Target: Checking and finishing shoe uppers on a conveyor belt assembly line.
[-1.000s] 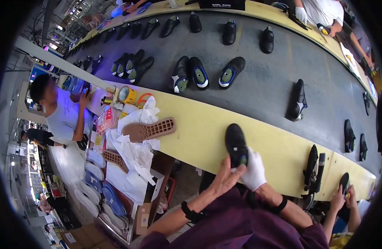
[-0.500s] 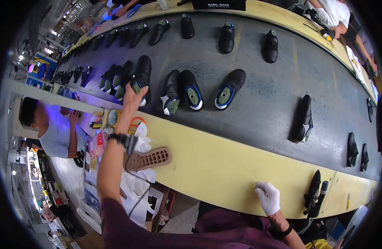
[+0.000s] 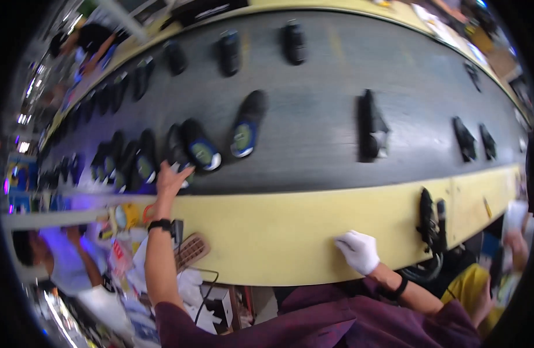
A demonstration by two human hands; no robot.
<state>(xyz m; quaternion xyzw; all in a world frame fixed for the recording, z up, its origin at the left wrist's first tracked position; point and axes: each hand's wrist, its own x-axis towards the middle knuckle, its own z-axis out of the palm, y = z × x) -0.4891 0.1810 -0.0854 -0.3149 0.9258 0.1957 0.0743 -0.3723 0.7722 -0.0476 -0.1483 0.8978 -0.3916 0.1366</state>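
My bare left hand [image 3: 173, 181] reaches over the belt's near edge, thumb and fingers on either side of the heel of a black shoe [image 3: 175, 145]; motion blur softens the contact. Just right of it stands another black shoe [image 3: 198, 139] with a green insole and blue collar lining. A third such shoe [image 3: 248, 122] sits farther right, its toe pointing away. My right hand [image 3: 358, 250], in a white glove, rests half curled above the yellow table ledge [image 3: 278, 232]; nothing shows in its fingers.
More black shoes line the grey belt [image 3: 313, 122], in a far row and to both sides. A brown shoe sole [image 3: 192, 250] lies left on the ledge beside a cable. Black tools [image 3: 430, 220] stand at the right. A person [image 3: 75, 255] works at the left.
My left hand has left one black shoe and moved to the neighbouring one on its right. The view has swung to the right, so the shoes appear farther left. My right hand stays curled.
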